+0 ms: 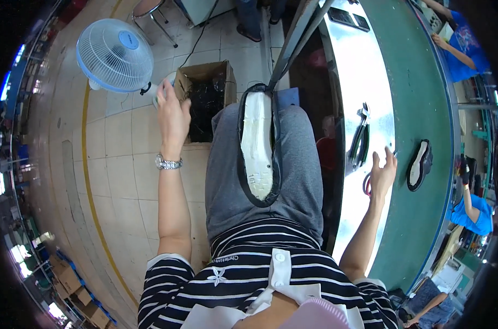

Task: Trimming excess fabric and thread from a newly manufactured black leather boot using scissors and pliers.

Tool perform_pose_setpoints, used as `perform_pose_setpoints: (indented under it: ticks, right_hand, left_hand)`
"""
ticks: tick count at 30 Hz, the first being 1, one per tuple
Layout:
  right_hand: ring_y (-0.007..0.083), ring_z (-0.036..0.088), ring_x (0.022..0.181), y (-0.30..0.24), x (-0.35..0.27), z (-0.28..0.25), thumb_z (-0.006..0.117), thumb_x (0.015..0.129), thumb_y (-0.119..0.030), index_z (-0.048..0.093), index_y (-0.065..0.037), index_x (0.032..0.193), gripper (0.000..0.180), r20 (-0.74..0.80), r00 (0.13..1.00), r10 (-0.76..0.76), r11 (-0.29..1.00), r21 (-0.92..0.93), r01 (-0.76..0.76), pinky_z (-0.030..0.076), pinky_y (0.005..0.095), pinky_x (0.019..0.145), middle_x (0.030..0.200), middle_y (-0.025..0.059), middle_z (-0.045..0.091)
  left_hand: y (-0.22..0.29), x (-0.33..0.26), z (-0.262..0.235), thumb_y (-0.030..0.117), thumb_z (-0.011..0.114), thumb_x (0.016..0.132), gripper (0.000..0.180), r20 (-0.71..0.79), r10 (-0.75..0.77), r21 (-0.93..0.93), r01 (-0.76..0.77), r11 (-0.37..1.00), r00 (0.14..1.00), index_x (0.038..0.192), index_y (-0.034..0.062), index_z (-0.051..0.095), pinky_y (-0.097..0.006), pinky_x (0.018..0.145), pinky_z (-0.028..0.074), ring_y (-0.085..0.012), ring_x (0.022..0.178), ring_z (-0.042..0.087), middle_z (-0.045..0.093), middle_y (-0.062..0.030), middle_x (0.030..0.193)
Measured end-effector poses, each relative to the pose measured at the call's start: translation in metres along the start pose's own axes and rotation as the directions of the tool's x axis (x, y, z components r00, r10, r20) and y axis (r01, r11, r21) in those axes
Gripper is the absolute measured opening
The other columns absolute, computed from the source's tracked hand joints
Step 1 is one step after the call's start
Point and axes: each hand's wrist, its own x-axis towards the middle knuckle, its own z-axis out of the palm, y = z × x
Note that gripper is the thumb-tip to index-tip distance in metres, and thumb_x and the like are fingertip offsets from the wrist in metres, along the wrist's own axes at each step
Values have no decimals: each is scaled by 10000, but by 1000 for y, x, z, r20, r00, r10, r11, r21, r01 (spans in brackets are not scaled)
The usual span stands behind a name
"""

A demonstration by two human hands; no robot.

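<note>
Across my lap lies a black shoe upper (257,145), its long white bottom facing up and its dark edge all around; neither hand touches it. My left hand (173,115) is raised over the floor at the left, fingers apart and holding nothing, beside a cardboard box. Over the shiny metal bench top my right hand (382,175) has its fingers stretched apart. A red-handled tool (367,185), partly hidden, lies right beside it. Pliers with black and green handles (360,137) rest just beyond that hand.
A green conveyor belt (402,71) runs beside the metal bench top (364,71), carrying another black shoe upper (419,165). The cardboard box (230,82) holds dark scraps. A white fan (115,55) stands at the far left. A metal post (293,44) rises ahead. Co-workers sit across the belt.
</note>
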Motion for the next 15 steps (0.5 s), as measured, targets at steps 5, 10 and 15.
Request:
perform_pose_setpoints:
  ticks: [5,10,15]
  right_hand:
    - [406,521,1169,-22,31,44,629,854,-519,535,5,1304,697,147,983,113,993,-52,-106,438,451,969,1246,271,535]
    - [368,603,1056,-41,40,46,644,839,-439,570,35,1261,639,224,964,143,990,-50,-135,478,432,898,1132,245,601]
    - [190,606,867,-30,50,15,628,831,-320,631,27,1166,482,568,800,191,506,642,-576,463,318,780,960,109,654]
  left_hand:
    - [80,-22,5,299,602,916,675,190,129,-393,-45,918,973,1468,19,332,-412,1118,305,-333,1405,304,338,-162,1517]
    - [150,-16,23,386,543,944,483,293,631,-354,-532,769,718,1346,120,558,-453,1149,238,-297,1389,351,478,-98,1439]
    - [181,15,81,380,613,901,525,504,575,-468,-355,809,644,1265,3,585,-425,1054,389,-335,1208,540,598,-190,1265]
